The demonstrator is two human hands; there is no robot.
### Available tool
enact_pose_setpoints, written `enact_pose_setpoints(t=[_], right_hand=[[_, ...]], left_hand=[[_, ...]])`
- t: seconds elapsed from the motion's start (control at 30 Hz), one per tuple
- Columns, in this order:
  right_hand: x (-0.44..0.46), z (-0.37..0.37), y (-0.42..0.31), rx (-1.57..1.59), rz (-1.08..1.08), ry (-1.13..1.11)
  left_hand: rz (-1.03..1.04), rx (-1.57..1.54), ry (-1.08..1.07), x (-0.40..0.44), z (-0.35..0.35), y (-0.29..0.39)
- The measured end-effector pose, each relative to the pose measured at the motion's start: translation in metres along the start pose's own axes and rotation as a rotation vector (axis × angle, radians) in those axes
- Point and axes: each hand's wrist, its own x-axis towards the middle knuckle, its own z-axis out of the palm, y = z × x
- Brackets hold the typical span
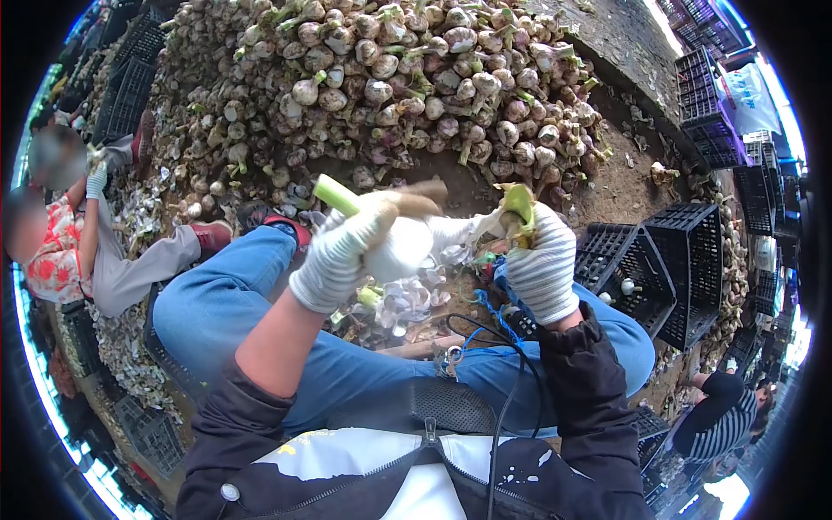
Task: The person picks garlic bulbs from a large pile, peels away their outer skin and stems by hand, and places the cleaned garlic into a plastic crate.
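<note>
My left hand [347, 251], in a striped white glove, is closed round a white garlic bulb [400, 250] with a cut green stem [336, 194] sticking up at its upper left. A brownish, blurred shape [418, 198] lies along the top of that hand; I cannot make out what it is. My right hand [542, 264], gloved the same way, grips a piece of yellow-green garlic leaf [520, 208]. A pale strip of skin [468, 228] stretches between the bulb and my right hand.
A large heap of garlic [373, 87] fills the ground ahead. Peeled skins [399, 305] lie between my legs. Black crates [685, 269] stand at the right, one holding white bulbs. One person [61, 243] sits at the left, another [715, 416] at the lower right.
</note>
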Motion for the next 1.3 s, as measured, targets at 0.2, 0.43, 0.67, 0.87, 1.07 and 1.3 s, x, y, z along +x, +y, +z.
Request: enact_pose_setpoints(t=[0.2,0.43,0.67,0.87,1.07,1.3], right_hand=[[-0.001,-0.004,-0.008,0.008,-0.084,-0.381],[0.004,-0.072,-0.005,1.132,0.179,-0.220],[0.006,-0.021,-0.012,0.249,0.103,-0.505],[-0.019,0.017,0.007,-0.411,-0.184,-0.898],[-0.021,0.026,0.011,-0.521,-0.210,-0.875],[-0.028,0.029,0.008,-0.487,-0.175,-0.952]], left_hand=[[0.258,-0.604,-0.093,0.002,-0.019,0.036],[0.378,-0.770,0.152,-0.005,-0.049,0.047],[0.376,-0.803,0.185,-0.005,-0.051,0.047],[0.567,-0.539,0.263,-0.079,-0.043,0.108],[0.809,0.847,1.395,-0.269,-0.215,0.166],[-0.968,1.476,1.732,-0.484,-0.354,-0.026]])
